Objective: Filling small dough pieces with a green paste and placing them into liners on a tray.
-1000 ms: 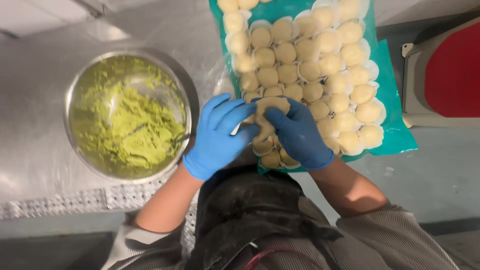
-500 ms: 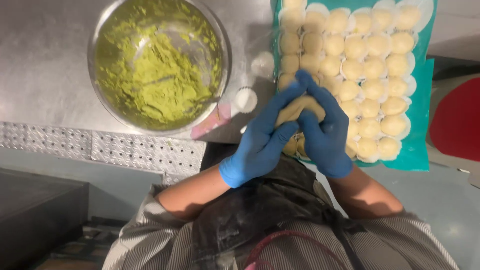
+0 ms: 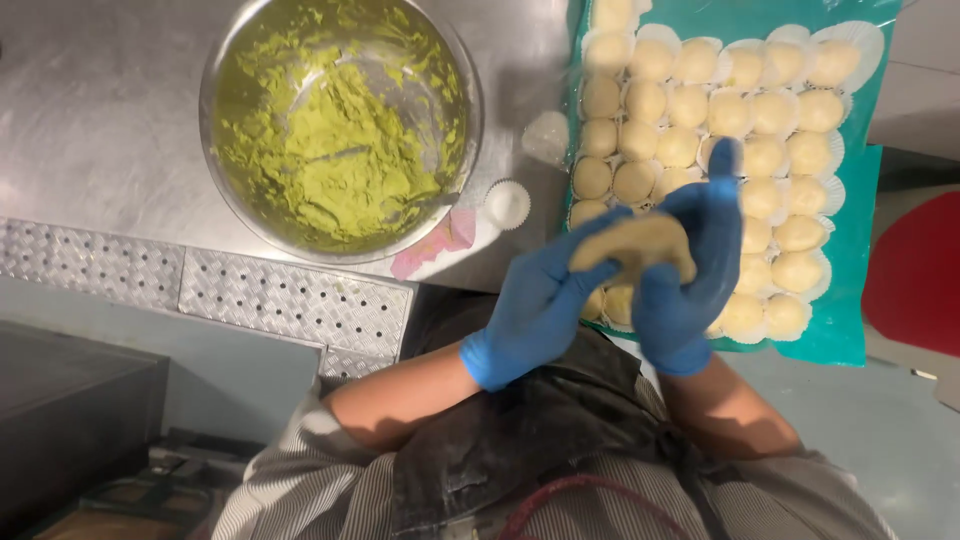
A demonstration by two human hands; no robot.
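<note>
Since the earlier frame our hands have lifted the dough piece (image 3: 632,248) nearer to us, off the rows. Our steel desk (image 3: 90,120) carries a wide metal bowl (image 3: 340,125) of green paste at the far left and a teal tray (image 3: 850,270) of pale dough balls (image 3: 690,105) in paper cups at the right. Our left hand (image 3: 535,310) cups the flattened dough from below, fingers pressed together; our right hand (image 3: 690,270) pinches its edge, forefinger raised. One empty paper cup (image 3: 506,203) sits beside the bowl.
</note>
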